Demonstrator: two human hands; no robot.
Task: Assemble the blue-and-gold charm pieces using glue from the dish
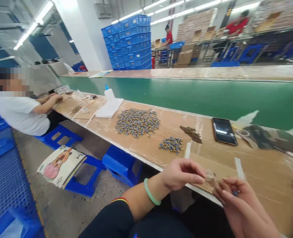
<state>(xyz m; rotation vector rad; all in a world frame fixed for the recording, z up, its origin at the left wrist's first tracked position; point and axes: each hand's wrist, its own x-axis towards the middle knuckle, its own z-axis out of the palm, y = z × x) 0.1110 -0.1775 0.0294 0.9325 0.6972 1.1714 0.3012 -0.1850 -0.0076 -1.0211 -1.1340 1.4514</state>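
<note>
Above the table's near edge, my left hand [182, 173] pinches a small clear piece [210, 176] between thumb and fingertips. A pale green bangle [150, 191] circles that wrist. Close on the right, my right hand [242, 198] is closed, its fingertips nearly meeting the clear piece. A small blue part [235, 192] shows between its fingers, mostly hidden. Beyond my hands lie a small pile of blue and gold parts [171, 144], a much larger pile of the same parts [137, 122], and a heap of brown parts [191, 134].
Cardboard [267, 178] covers the table, with a phone [225, 131] and a tape roll [243, 133] on it. A white bottle [109, 93] stands by white paper [109, 108]. Behind runs a green belt [186, 94]. A co-worker [22, 112] sits left; blue stools [123, 162] stand below.
</note>
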